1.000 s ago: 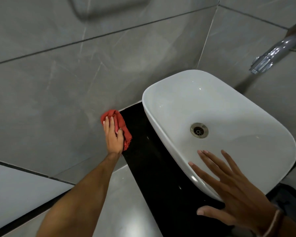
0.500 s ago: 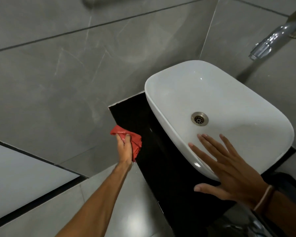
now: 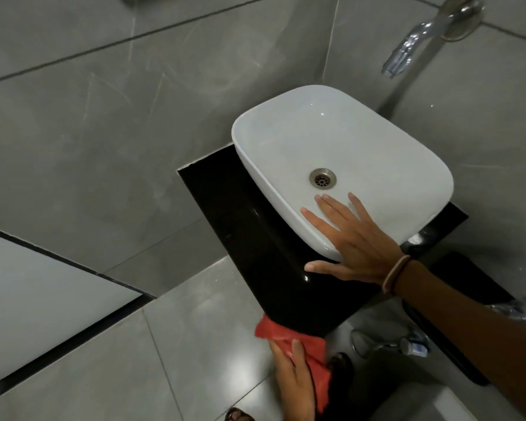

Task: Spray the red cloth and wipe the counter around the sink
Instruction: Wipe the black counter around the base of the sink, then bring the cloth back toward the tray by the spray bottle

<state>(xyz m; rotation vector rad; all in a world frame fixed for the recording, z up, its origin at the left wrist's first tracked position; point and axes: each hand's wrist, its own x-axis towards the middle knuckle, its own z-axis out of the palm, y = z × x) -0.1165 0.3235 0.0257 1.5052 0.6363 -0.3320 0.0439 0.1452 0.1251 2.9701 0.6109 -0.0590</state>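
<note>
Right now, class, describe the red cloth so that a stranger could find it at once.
Find the white sink on the black counter. Follow the counter to its near corner, where the left hand presses the red cloth against the edge. It is the only red thing among grey tiles.

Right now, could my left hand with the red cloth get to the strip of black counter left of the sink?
Probably yes. The left hand holds the red cloth at the near corner of the black counter, and the strip beside the white sink looks bare. The right hand rests on the sink rim, clear of it.
</note>
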